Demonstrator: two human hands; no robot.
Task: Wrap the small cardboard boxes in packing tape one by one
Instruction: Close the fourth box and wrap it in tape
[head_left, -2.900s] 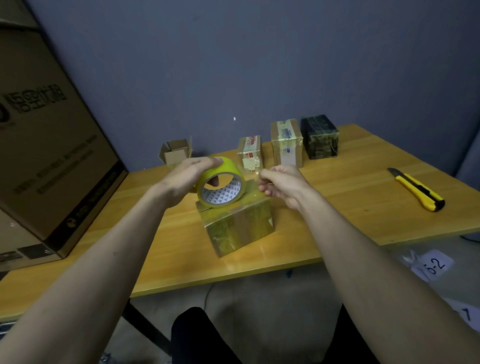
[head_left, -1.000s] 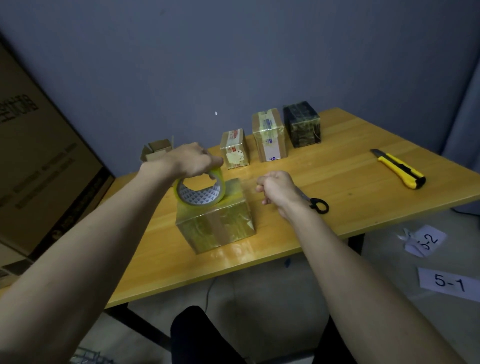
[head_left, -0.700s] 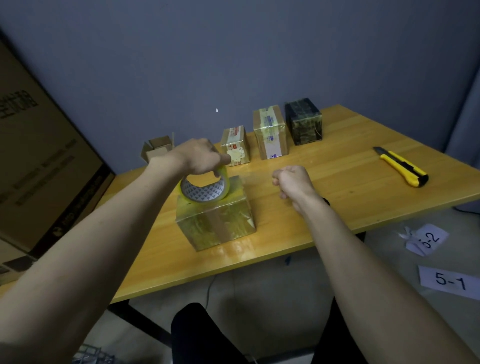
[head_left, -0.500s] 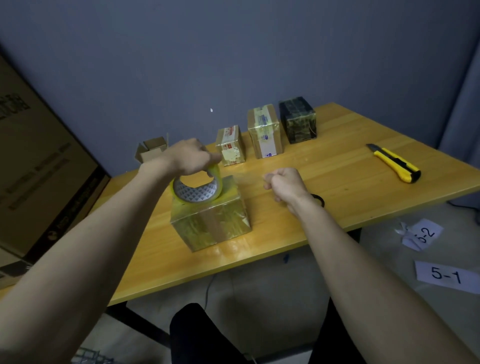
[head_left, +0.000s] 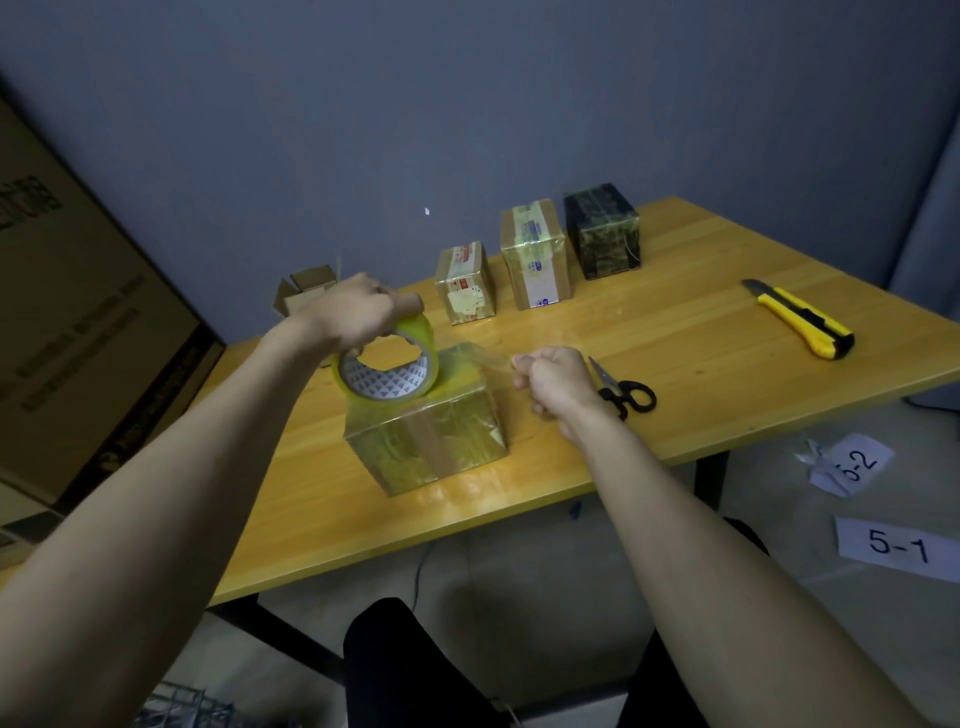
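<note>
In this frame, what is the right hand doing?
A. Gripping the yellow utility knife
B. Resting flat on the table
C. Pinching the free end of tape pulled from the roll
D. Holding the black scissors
C: the right hand pinches the clear tape strip stretched from the tape roll that the left hand holds on the box.

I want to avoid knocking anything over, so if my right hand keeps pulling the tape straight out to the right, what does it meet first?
Probably the black-handled scissors, lying just beyond the right hand on the table; depth is hard to judge.
</note>
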